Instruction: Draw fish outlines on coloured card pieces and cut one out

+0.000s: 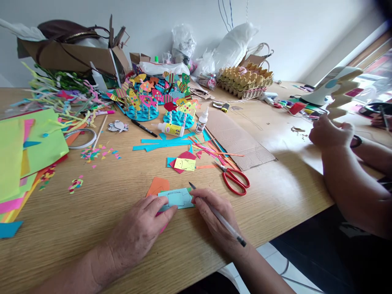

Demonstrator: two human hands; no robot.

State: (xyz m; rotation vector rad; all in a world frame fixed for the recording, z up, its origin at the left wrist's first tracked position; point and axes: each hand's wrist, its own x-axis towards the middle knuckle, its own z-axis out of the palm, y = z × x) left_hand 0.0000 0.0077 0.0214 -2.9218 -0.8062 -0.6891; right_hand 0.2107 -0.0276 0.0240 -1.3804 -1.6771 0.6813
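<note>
Now pressing down on the light-blue paper (181,200) with the left hand (134,228), thumb and index finger apart on its near left part. Pinching a pen (226,223) in the right hand (214,214), with its dark tip just past the paper's far edge and not visibly on the outline. Seems mostly drawn, judging by the fish-like shape across the blue piece, though not cut out. Too covered by fingers to tell whether every line is closed.

Beyond the left fingertips, peeking out from under the blue paper, an orange card (157,185). Farther ahead of both hands, a yellow slip (184,164) with 1 fish outline, also uncut. To the right of that and ahead of the right hand, red-handled scissors (225,168), in neither hand.

Much further along, past the glue bottle (201,122) ahead of the hands: patterned paper fish (146,101), already cut, decorated and mounted on at least 2 blue bases (141,114). By comparison, still to be cut and decorated: the 2 outlined pieces, blue and yellow.
</note>
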